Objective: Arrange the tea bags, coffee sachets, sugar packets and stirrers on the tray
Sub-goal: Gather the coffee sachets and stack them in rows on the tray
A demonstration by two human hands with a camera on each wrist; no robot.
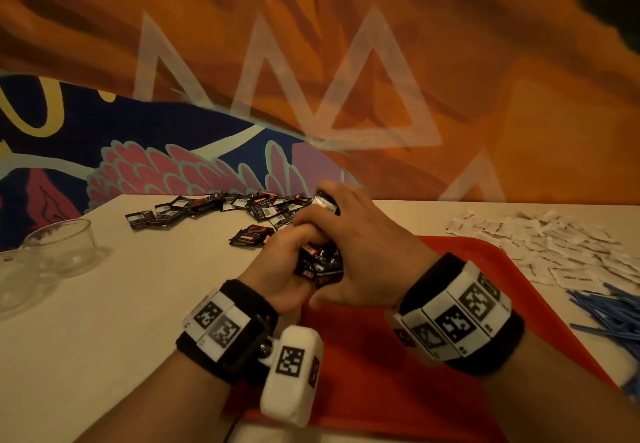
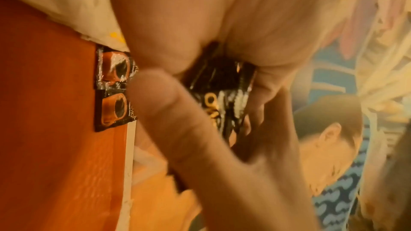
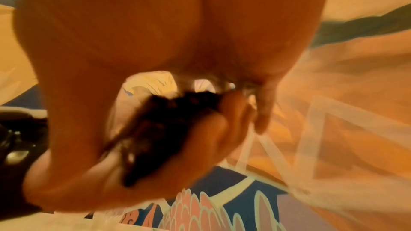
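A bundle of black coffee sachets (image 1: 320,264) is held between both hands above the far left corner of the red tray (image 1: 381,366). My left hand (image 1: 289,252) grips it from the left, and my right hand (image 1: 349,234) curls over it from the right. In the left wrist view the thumb (image 2: 175,111) presses on the bundle (image 2: 224,94), and two sachets (image 2: 112,90) lie flat on the tray (image 2: 48,111). The right wrist view is blurred, with a dark bundle (image 3: 164,134) inside the curled fingers. More sachets (image 1: 221,208) lie heaped at the table's back.
White sugar packets (image 1: 554,245) are spread at the back right, with blue stirrers (image 1: 609,314) in front of them beside the tray. Glass bowls (image 1: 59,245) stand at the left edge of the table. A painted wall runs behind the table.
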